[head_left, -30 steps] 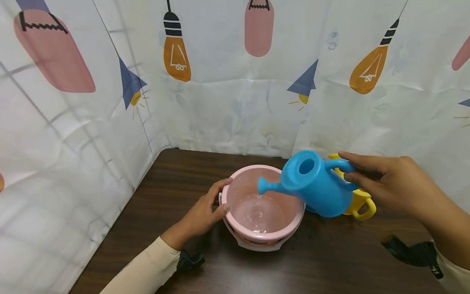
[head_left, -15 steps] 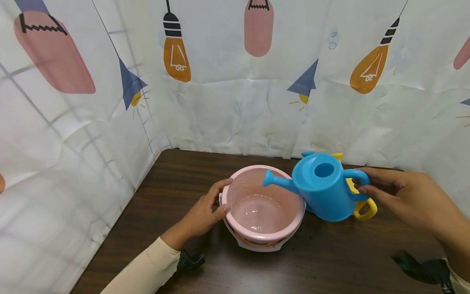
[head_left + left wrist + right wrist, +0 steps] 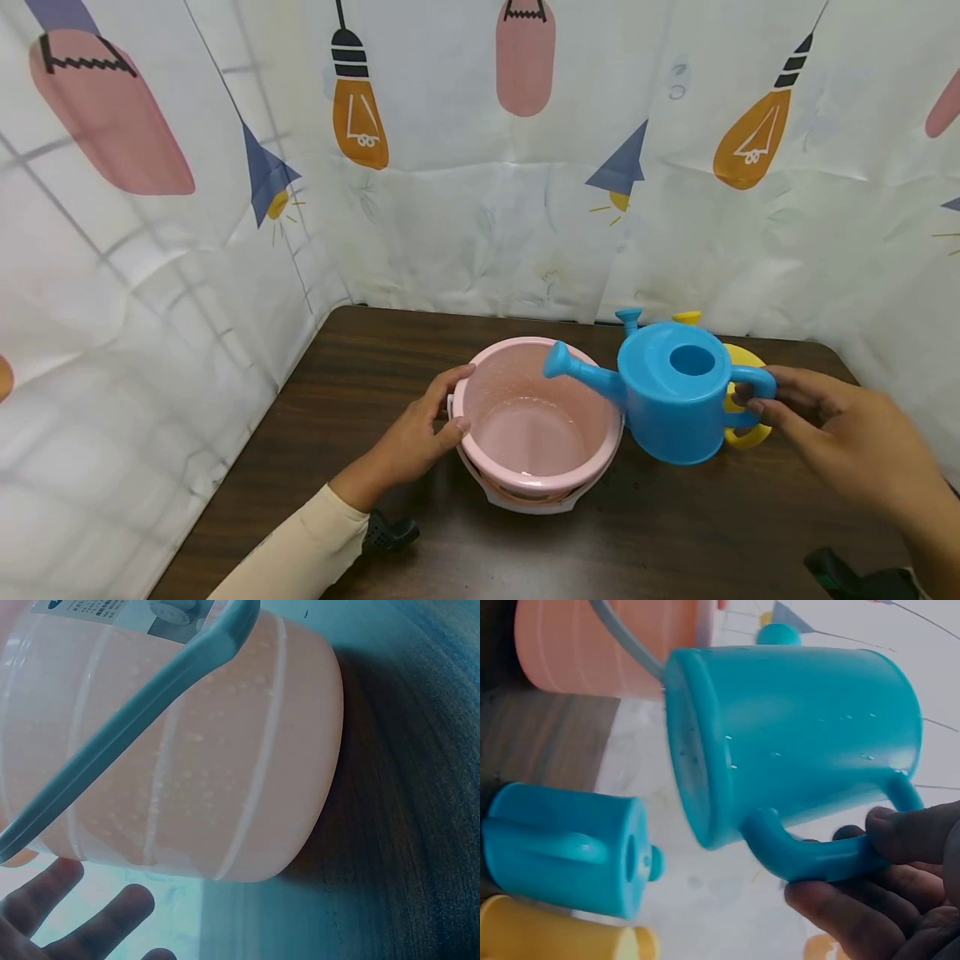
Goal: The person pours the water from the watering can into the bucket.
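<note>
A pink bucket (image 3: 517, 483) with clear water at its bottom stands on the dark wood table. My left hand (image 3: 416, 433) holds its left rim, thumb and index finger on the edge; in the left wrist view the other fingers (image 3: 112, 919) spread beside the bucket wall. My right hand (image 3: 847, 425) grips the handle of a blue watering can (image 3: 671, 417), thumb on one side and fingers curled round the other. This can is held nearly upright to the right of the bucket, its spout over the bucket's right rim. Wet drops dot its side in the right wrist view.
Behind the held can stand a second blue watering can (image 3: 562, 851) and a yellow watering can (image 3: 555, 934), mostly hidden in the head view. The bucket's grey handle (image 3: 127, 735) hangs down its side. A printed white curtain (image 3: 480, 233) closes off the table's back and left.
My right hand has moved right and down with the blue watering can, turning it from a tilt towards the bucket to nearly upright. My left hand stays on the rim. The bucket's water looks calmer.
</note>
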A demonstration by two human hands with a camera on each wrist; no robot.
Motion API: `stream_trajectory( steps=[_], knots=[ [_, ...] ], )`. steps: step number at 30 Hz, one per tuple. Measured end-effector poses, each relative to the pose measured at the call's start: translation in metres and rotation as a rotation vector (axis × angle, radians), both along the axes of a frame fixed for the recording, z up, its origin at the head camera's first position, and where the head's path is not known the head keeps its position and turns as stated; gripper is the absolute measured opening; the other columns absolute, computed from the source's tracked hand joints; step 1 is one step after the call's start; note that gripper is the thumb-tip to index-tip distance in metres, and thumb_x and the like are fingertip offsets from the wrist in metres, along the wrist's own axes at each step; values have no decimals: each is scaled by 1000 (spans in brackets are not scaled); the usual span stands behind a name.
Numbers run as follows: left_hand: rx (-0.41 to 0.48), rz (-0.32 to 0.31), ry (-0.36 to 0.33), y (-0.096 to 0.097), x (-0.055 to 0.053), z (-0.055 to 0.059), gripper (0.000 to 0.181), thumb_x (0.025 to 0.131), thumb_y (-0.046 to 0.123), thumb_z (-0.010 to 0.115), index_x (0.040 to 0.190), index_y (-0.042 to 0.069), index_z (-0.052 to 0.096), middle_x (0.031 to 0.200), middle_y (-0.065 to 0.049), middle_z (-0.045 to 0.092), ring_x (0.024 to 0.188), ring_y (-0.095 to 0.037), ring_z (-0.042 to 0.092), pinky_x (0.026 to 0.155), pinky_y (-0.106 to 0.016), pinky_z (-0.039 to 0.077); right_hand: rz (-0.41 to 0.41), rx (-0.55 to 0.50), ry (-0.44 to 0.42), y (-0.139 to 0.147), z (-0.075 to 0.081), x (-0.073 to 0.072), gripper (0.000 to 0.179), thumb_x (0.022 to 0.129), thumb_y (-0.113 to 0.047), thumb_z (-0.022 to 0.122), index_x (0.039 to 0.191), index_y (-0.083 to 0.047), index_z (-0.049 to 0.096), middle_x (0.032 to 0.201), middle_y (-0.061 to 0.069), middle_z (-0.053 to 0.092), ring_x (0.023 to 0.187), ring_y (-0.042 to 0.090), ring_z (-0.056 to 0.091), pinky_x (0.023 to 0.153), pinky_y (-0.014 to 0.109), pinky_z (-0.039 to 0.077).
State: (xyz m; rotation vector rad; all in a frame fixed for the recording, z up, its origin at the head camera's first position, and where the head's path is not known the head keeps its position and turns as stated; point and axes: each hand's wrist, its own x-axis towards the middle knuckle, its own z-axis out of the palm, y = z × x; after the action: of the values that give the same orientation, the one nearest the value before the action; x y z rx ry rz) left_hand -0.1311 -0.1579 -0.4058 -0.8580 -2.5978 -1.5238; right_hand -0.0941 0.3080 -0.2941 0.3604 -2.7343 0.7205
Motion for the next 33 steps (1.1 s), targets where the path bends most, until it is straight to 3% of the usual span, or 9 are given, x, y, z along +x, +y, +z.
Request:
stream_trajectory(
  steps=[3, 6, 10, 15, 21, 26, 29, 33],
  knots=[
    [-1, -2, 3, 0, 0, 0, 64, 102, 41, 56, 159, 28, 29, 140, -8, 54, 113, -24, 61, 90, -41, 51, -23, -41, 15, 3, -6, 4, 36, 96, -15, 75, 128, -1, 68, 101, 19, 75, 80, -19, 54, 53, 23, 45],
    [-2, 2, 1, 0, 0, 0, 65, 102, 42, 56, 159, 29, 29, 141, -8, 53, 114, -23, 61, 91, -41, 51, -23, -116, 52, 8, -12, 5, 33, 96, -8, 73, 127, 3, 67, 102, -6, 74, 82, -22, 55, 57, 15, 47],
    [-2, 5, 2, 0, 0, 0, 65, 101, 43, 56, 159, 29, 29, 140, -7, 53, 113, -23, 61, 90, -41, 51, -12, -213, 129, 17, -20, 6, 30, 96, 1, 70, 124, 9, 65, 103, -37, 58, 87, -23, 57, 64, 7, 46],
    [-2, 2, 2, 0, 0, 1, 65, 102, 45, 55, 159, 28, 28, 141, -8, 53, 112, -23, 61, 90, -41, 51, 38, -331, 193, 29, -31, 7, 38, 95, 13, 63, 133, 8, 61, 110, -31, 63, 96, -17, 61, 75, 7, 47],
    [-10, 10, -3, 0, 1, 1, 65, 102, 46, 55, 159, 29, 29, 141, -8, 52, 110, -22, 62, 88, -40, 51, 80, -461, 256, 45, -42, 4, 54, 92, 25, 55, 137, -3, 59, 117, -22, 65, 101, -10, 64, 77, 11, 50],
    [-10, 10, -4, 0, 1, 2, 65, 101, 44, 56, 158, 28, 29, 140, -8, 54, 111, -22, 62, 90, -41, 51, 66, -527, 236, 58, -45, 1, 55, 94, 24, 51, 134, -12, 61, 116, -20, 66, 99, -8, 65, 78, 11, 50],
    [-1, 4, -10, 0, 1, 2, 65, 101, 42, 56, 158, 28, 29, 140, -9, 54, 112, -23, 62, 90, -41, 51, 23, -586, 219, 63, -45, 0, 55, 96, 21, 51, 129, -21, 62, 113, -20, 67, 95, -9, 66, 77, 10, 50],
    [8, -4, -14, 0, 1, 2, 65, 101, 42, 56, 159, 28, 29, 141, -9, 53, 112, -23, 62, 90, -40, 51, -121, -568, 231, 65, -47, 0, 46, 99, 15, 53, 136, -11, 58, 110, -25, 62, 93, -13, 63, 77, 8, 48]
  ],
)
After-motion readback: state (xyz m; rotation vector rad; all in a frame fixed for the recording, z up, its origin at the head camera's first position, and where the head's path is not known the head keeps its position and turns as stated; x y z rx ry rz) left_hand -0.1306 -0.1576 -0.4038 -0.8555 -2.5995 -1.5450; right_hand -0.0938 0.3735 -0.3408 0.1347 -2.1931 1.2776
